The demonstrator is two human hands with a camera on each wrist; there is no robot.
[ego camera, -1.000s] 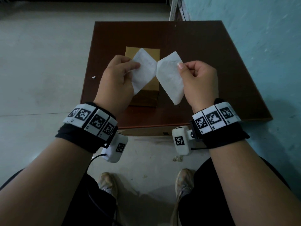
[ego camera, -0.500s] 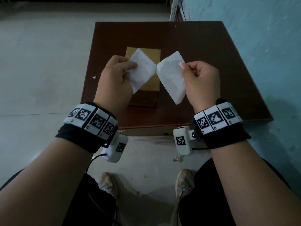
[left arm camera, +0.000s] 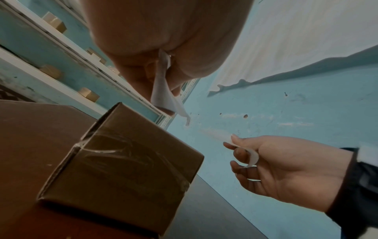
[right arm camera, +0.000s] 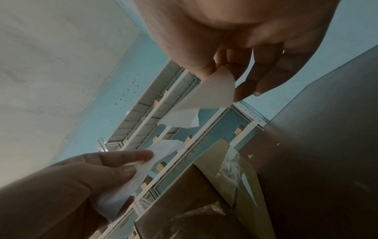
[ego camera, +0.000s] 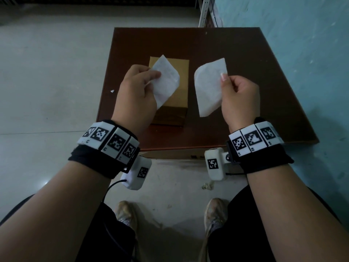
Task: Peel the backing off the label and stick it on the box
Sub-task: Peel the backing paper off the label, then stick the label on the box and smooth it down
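Note:
A brown cardboard box (ego camera: 182,72) sealed with clear tape stands on the dark brown table (ego camera: 255,82). Two white sheets are apart from each other; I cannot tell which is the label and which the backing. My left hand (ego camera: 154,76) pinches the left white sheet (ego camera: 166,80) above the box top. My right hand (ego camera: 223,78) pinches the right white sheet (ego camera: 207,87) in the air to the right of the box. The left wrist view shows the left sheet (left arm camera: 163,92) hanging above the box (left arm camera: 122,161). In the right wrist view the right sheet (right arm camera: 206,100) curls below my fingers.
A blue wall (ego camera: 302,53) runs along the table's right side. Metal shelving (right arm camera: 143,121) with small boxes stands behind the table. Pale floor (ego camera: 47,72) lies to the left, with a small white scrap (ego camera: 112,91) on it. My feet (ego camera: 215,214) are below the table's near edge.
The two sheets were joined at one corner and have come fully apart. My right hand has carried its sheet to the right; the left sheet stays over the box.

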